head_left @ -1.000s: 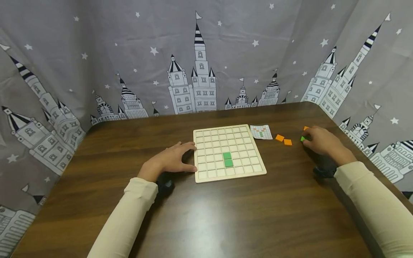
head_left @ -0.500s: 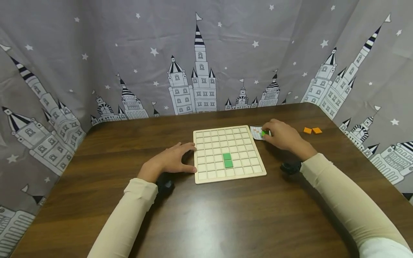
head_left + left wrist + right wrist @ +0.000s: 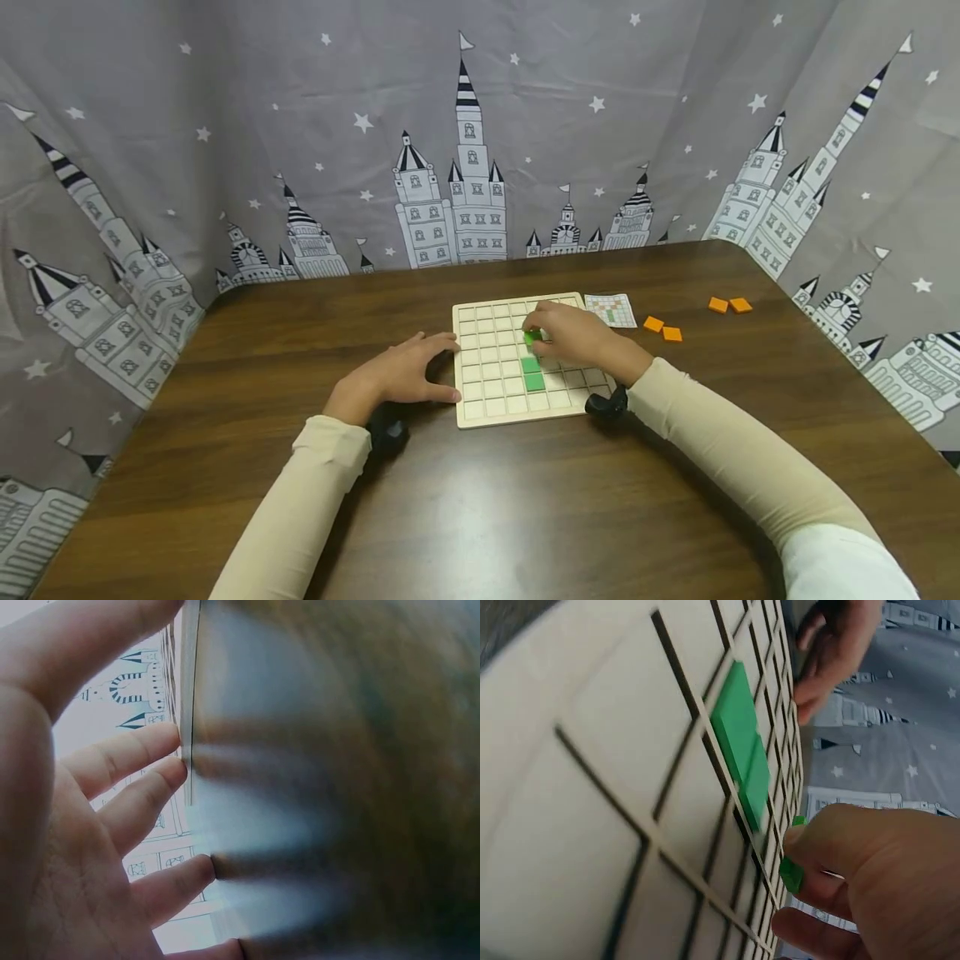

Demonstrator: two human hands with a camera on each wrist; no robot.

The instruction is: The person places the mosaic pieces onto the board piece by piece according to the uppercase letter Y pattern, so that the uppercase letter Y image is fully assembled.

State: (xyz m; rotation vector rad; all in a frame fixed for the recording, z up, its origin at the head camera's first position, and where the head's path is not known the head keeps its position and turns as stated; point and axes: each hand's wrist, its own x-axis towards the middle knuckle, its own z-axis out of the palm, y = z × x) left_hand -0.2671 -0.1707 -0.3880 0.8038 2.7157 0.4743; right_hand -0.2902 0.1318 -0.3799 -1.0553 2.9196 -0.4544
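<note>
A pale wooden grid board (image 3: 487,412) lies mid-table, two green square tiles (image 3: 533,381) sitting in neighbouring cells of one column. Over the board, my right hand (image 3: 577,335) pinches another green tile (image 3: 532,337) between thumb and fingers, just beyond the two placed ones. The right wrist view shows this held tile (image 3: 791,876) close to the grid, partly covered by the thumb. My left hand (image 3: 401,371) touches the board's left edge with thumb and fingertips, its fingers spread and fairly straight, as the left wrist view also shows.
A small printed pattern card (image 3: 611,310) lies by the board's right far corner. Beside it are two orange tiles (image 3: 663,329), and two more orange tiles (image 3: 729,305) lie farther right. A grey castle-print curtain (image 3: 300,125) hangs behind the table.
My right hand has picked up the green tile from among the orange ones at the right and carried it left, past the card, to above the board. My left hand stays at the board's edge.
</note>
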